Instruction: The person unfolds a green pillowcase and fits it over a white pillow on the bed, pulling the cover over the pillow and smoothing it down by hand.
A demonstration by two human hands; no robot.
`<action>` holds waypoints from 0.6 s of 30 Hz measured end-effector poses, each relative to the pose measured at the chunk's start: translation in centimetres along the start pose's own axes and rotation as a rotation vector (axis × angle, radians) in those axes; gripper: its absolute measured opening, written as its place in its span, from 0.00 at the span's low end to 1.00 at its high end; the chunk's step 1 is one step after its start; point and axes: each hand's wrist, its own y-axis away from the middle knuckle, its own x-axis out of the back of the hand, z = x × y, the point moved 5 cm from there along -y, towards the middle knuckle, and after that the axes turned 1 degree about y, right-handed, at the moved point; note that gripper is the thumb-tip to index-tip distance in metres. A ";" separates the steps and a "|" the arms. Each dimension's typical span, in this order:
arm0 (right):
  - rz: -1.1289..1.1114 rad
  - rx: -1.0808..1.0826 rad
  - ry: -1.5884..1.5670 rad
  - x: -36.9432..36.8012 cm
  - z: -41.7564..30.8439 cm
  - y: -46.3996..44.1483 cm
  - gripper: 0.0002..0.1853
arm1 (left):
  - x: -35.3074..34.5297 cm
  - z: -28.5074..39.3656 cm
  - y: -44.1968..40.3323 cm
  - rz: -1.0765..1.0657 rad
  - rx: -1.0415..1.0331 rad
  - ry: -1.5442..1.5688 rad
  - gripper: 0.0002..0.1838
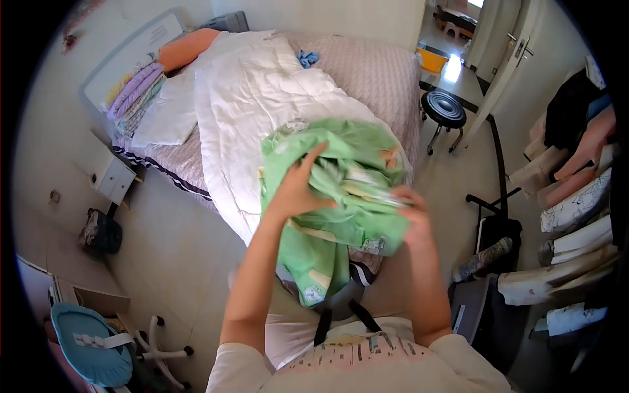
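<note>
A bunched green cloth (pixel 314 252) with pale printed patches lies over the foot end of a white quilt (pixel 239 111) and hangs down in front of my body. My left hand (pixel 300 187) rests on the cloth with thumb and fingers spread apart. At the cloth's right side, my right hand (pixel 413 213) has its fingers bent around an edge of the fabric; motion blurs it a little. Folds hide part of the cloth's inner side.
The bed (pixel 367 72) holds an orange pillow (pixel 187 50) and folded bedding (pixel 134 92). A black round stool (pixel 443 109) stands right of it. Clothes (pixel 576 196) hang at the far right. A blue chair (pixel 92 344) is at the lower left.
</note>
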 end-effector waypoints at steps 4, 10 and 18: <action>-0.052 0.086 -0.064 2.6 -4.5 5.4 0.16 | 0.2 -3.2 1.4 -0.105 0.326 -0.191 0.67; 0.177 -0.020 0.866 2.3 -0.4 6.1 0.16 | -6.9 3.6 5.0 -0.051 -0.010 -0.205 0.35; 0.234 -0.177 0.246 -0.4 -0.3 4.5 0.17 | -8.8 5.1 10.5 0.194 0.152 0.299 0.22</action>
